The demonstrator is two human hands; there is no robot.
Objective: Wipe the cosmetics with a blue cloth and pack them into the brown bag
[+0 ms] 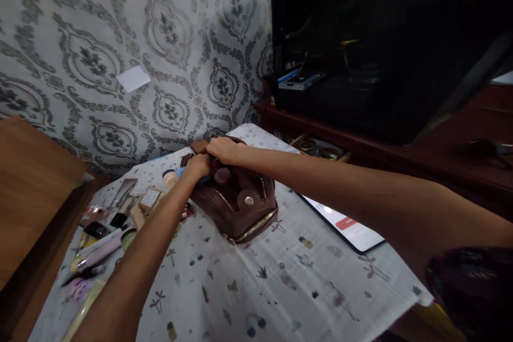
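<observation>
A brown leather bag (236, 219) with gold zippers and a round snap lies on the patterned cloth. My right hand (223, 150) is closed on its far upper edge, beside a lighter brown flap (199, 146). Close by, my left hand (199, 164) is curled at the bag's opening; its fingertips and anything in them are hidden. A dusky pink puff-like thing (222, 175), perhaps a brush head, shows in the opening just below my hands. Left of my left hand lies a pale bottle with a dark end (170, 175).
Several cosmetics, among them a pink tube (100, 252) and a glittery compact (150, 199), crowd the table's left side. A lit phone (347, 224) lies under my right forearm. A large black screen (385, 48) stands at right, a wooden panel (36, 192) at left.
</observation>
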